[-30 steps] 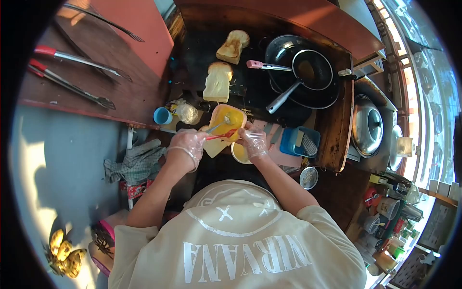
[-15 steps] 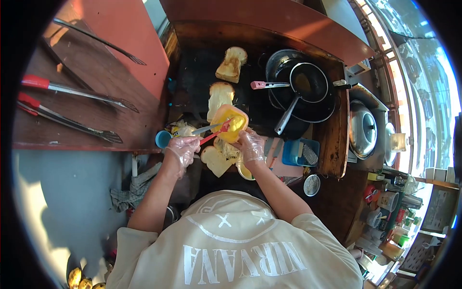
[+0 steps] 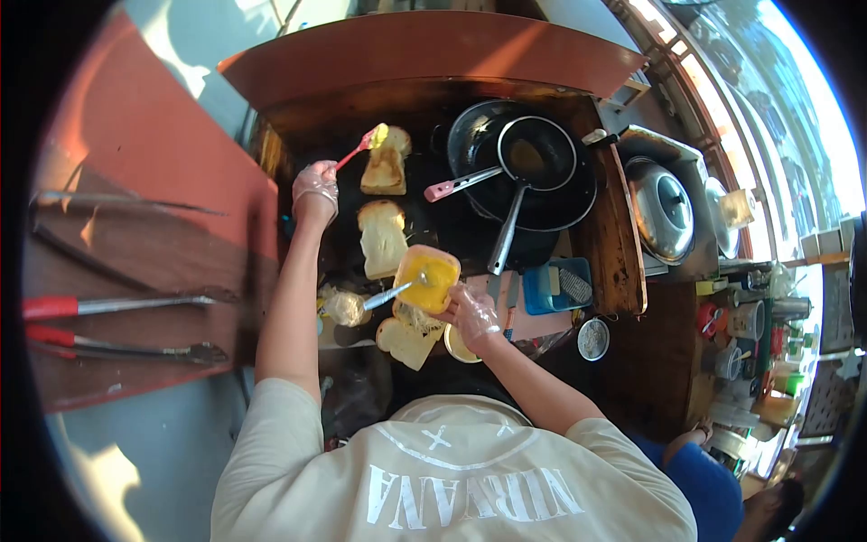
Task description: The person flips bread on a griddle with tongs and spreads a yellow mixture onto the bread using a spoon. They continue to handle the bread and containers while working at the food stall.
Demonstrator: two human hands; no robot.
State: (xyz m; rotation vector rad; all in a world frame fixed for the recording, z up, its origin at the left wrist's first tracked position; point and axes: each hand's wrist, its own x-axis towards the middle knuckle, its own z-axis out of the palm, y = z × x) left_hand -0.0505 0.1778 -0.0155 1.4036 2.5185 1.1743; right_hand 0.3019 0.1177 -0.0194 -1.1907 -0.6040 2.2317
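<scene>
My left hand (image 3: pixel 316 185), in a clear plastic glove, is closed round the handle of a red spatula (image 3: pixel 354 152). A lump of yellow spread (image 3: pixel 377 135) clings to its tip, at the top of the far browned bread slice (image 3: pixel 386 172). My right hand (image 3: pixel 476 316), also gloved, grips a plastic tub (image 3: pixel 452 264) from its right side. Yellow spread fills part of the tub, and a utensil with a pale handle (image 3: pixel 388 295) leans in it. A second bread slice (image 3: pixel 383 242) lies between the tub and the far slice.
Two pans (image 3: pixel 569 194) sit right on the black griddle, beside pink-handled tongs (image 3: pixel 461 183). Nearer are more bread (image 3: pixel 408 346), a blue container (image 3: pixel 544 289) and a small bowl (image 3: pixel 593 340). Red-handled tongs (image 3: pixel 117 307) lie left. A person in blue (image 3: pixel 700 479) is at lower right.
My left hand has lifted the spatula out of the tub and carried it, with spread, forward to the far slice. The view has shifted, and a person in blue now shows at lower right.
</scene>
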